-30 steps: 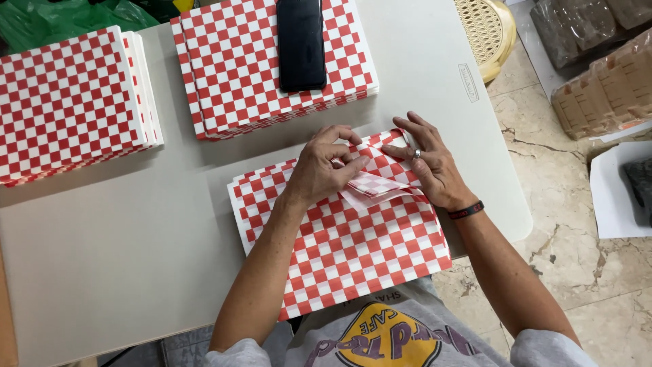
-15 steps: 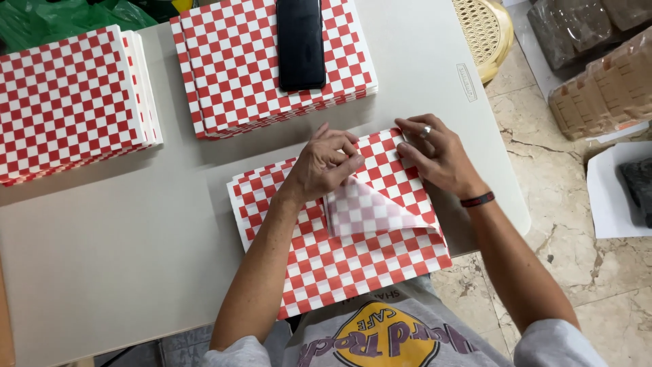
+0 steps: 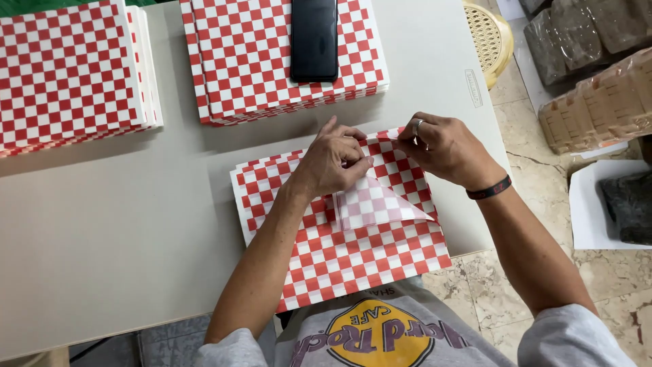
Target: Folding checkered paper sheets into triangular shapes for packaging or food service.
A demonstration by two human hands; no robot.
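A stack of red-and-white checked paper sheets [image 3: 353, 261] lies on the grey table [image 3: 122, 238] right in front of me. Its top sheet has a corner folded over into a pale triangle [image 3: 373, 204], showing the faded back of the paper. My left hand [image 3: 333, 160] presses down on the fold near the sheet's far edge. Just to the right, my right hand [image 3: 441, 146] pinches the far edge of the same sheet with its fingertips; it wears a ring and a dark wristband.
Two more stacks of checked sheets sit at the back: one far left [image 3: 68, 71], one in the middle [image 3: 244, 61] with a black phone [image 3: 314, 39] on top. To the right, on the floor, are a wicker stool [image 3: 489, 37], wrapped brown bundles [image 3: 598, 102] and white paper [image 3: 598, 204].
The crumpled corner of the top sheet has been flattened into a folded triangle. Both hands have shifted towards the sheet's far edge, the right one now pinching it.
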